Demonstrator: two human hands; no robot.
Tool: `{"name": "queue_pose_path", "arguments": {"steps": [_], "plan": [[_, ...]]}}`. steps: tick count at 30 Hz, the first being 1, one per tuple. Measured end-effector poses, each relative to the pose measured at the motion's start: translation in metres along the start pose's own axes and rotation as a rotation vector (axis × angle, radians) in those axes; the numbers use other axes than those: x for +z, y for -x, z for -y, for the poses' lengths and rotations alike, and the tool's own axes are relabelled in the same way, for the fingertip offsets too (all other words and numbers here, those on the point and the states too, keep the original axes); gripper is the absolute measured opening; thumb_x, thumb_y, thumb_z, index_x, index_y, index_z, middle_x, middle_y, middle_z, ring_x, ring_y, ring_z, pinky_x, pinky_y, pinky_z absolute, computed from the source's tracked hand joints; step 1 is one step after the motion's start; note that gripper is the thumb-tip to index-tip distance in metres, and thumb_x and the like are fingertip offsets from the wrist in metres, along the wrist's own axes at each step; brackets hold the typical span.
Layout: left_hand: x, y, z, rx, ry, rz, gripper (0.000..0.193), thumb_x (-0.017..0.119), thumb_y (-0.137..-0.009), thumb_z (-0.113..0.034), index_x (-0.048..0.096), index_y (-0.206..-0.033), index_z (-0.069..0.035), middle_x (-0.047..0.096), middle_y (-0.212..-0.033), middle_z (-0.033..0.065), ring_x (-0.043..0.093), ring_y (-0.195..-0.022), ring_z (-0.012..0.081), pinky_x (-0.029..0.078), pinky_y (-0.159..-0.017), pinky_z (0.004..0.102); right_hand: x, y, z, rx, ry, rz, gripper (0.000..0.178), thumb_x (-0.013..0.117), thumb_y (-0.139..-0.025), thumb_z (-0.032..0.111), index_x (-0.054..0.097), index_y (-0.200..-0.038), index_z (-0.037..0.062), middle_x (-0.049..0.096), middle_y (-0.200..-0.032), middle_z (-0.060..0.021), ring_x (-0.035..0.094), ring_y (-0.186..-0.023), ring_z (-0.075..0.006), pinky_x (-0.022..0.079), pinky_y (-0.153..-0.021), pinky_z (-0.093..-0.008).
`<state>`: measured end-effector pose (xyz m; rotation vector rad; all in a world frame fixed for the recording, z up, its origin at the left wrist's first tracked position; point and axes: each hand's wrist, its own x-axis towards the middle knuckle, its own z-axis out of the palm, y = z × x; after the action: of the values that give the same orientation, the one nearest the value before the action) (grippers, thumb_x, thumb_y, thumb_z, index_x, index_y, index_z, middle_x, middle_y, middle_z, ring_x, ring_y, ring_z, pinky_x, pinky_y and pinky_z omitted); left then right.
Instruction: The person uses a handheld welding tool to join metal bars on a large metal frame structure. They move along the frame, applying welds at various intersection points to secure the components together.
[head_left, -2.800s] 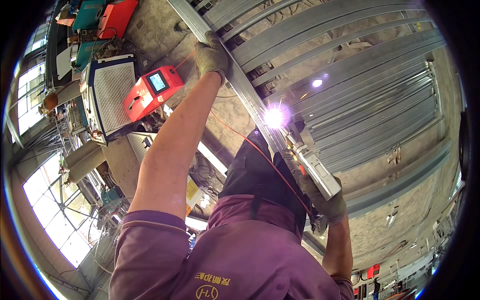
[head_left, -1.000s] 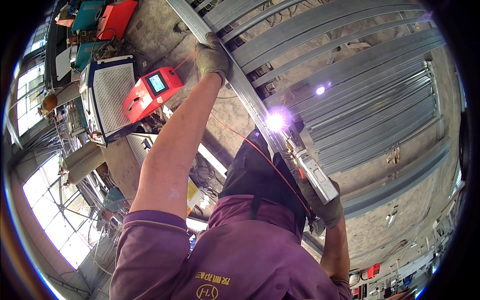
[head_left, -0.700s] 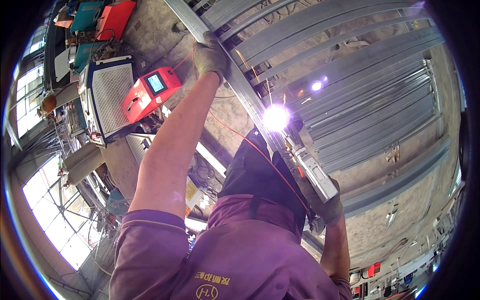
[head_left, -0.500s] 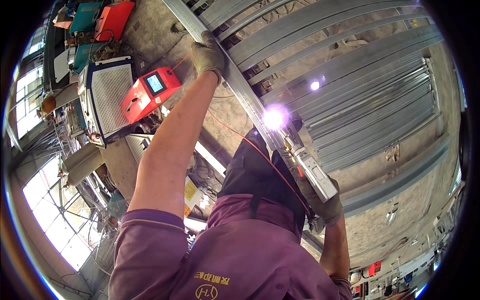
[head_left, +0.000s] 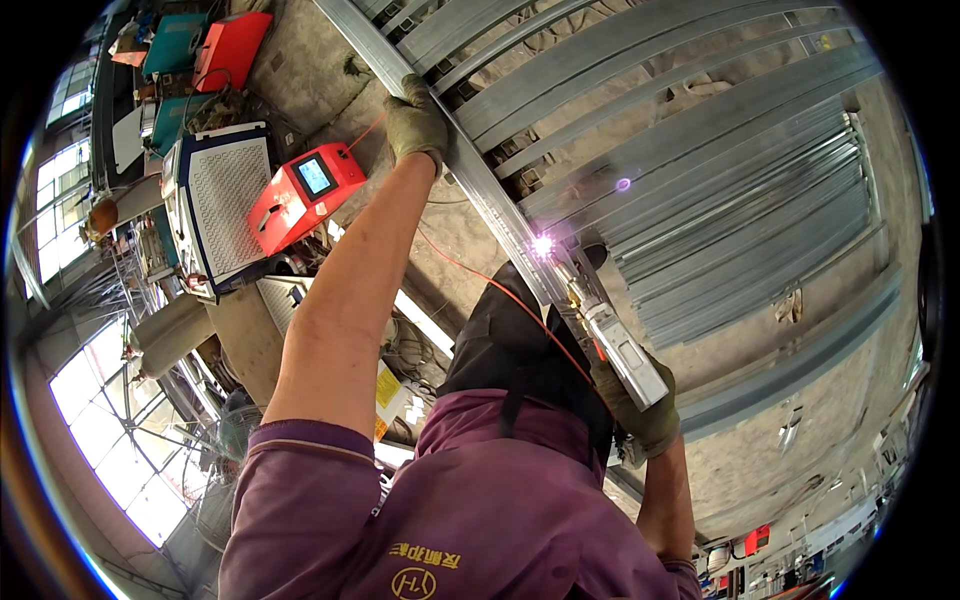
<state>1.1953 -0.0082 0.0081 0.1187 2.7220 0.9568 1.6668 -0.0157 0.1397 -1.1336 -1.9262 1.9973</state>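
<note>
My right hand, in a dirty work glove, grips a silver handheld laser welding gun. Its nozzle meets the grey metal frame, where a bright violet-white spark glows. My left hand, gloved as well, is wrapped over the long edge rail of the frame, farther up from the spark. Its fingers curl over the rail's far side. Several grey slats run off from this rail to the right. A thin orange cable passes below the rail toward my right hand.
A red box with a small screen stands at left beside a white and blue machine. Behind them are red and teal cases. Stacked metal profiles lie at right, with a long grey beam nearer me.
The glare at the nozzle has shrunk from a large white glow to a smaller spark. Both hands keep their holds; the view has shifted slightly.
</note>
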Motion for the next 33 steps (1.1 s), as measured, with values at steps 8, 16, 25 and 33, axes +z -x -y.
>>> {"name": "queue_pose_path", "arguments": {"steps": [8,16,25,33], "plan": [[-0.002,0.003,-0.001,0.022,-0.083,-0.032,0.074,0.044,-0.111,-0.060,0.062,-0.133,0.008,0.071,-0.126,0.0363,0.066,-0.122,0.0534,0.051,-0.105,0.0547,-0.006,-0.007,0.006,-0.049,0.035,0.001,0.038,0.090,-0.093,0.016,0.076,-0.124,-0.0008,0.083,-0.107,-0.0128,0.080,-0.096,-0.0186,0.063,-0.082,-0.0320],[-0.006,0.009,-0.008,0.022,-0.045,-0.014,0.063,0.047,-0.112,-0.053,0.059,-0.143,0.000,0.074,-0.125,0.0299,0.070,-0.119,0.0481,0.052,-0.103,0.0520,-0.003,-0.008,0.010,0.021,0.002,-0.015,0.039,0.089,-0.093,0.018,0.076,-0.126,0.0005,0.083,-0.108,-0.0108,0.080,-0.098,-0.0175,0.064,-0.083,-0.0312],[-0.012,0.027,-0.031,0.016,0.095,0.014,0.052,0.050,-0.114,-0.040,0.056,-0.146,0.001,0.075,-0.119,0.0242,0.074,-0.110,0.0380,0.054,-0.098,0.0465,-0.005,-0.008,0.021,0.130,-0.015,0.000,0.038,0.089,-0.094,0.022,0.077,-0.125,0.0020,0.083,-0.107,-0.0099,0.080,-0.097,-0.0167,0.064,-0.082,-0.0309],[-0.009,0.017,-0.020,0.020,-0.027,-0.013,0.053,0.052,-0.113,-0.042,0.060,-0.143,0.001,0.075,-0.122,0.0269,0.072,-0.112,0.0431,0.053,-0.098,0.0475,0.001,-0.004,0.021,0.253,0.044,-0.044,0.032,0.089,-0.093,0.020,0.078,-0.117,0.0021,0.082,-0.102,-0.0125,0.081,-0.093,-0.0210,0.063,-0.079,-0.0339]]}}
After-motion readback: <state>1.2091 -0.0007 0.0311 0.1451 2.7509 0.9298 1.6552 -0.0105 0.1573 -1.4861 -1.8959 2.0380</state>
